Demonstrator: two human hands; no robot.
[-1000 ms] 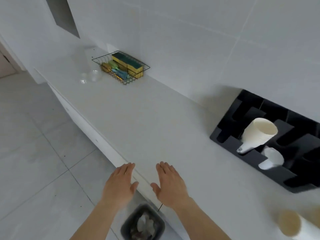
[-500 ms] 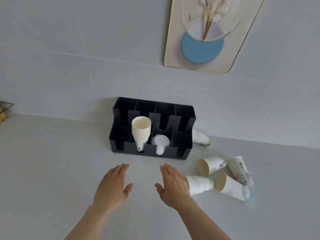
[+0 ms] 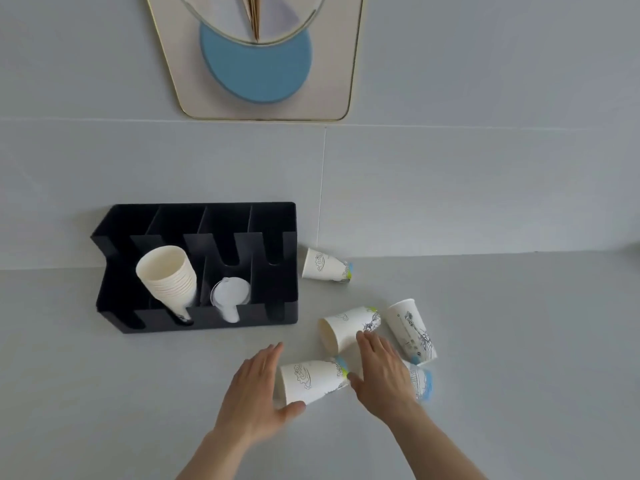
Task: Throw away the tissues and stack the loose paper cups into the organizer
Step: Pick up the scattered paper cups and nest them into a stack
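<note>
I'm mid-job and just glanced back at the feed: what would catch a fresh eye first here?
The scatter of white printed paper cups lying on their sides on the grey counter, with the left hand and right hand closing around the nearest tipped cup. Left of them stands the black slotted plastic organizer, holding a leaning stack of cream paper cups.

Your pale grey counter [image 3: 104, 393] carries a black organizer [image 3: 277, 306] set back by the wall. To its right, five printed paper cups lie on their sides: one [image 3: 323, 265] near the wall, two [image 3: 346, 327] [image 3: 412, 327] further forward, one [image 3: 308, 379] nearest you, one [image 3: 422, 384] half hidden.
</note>
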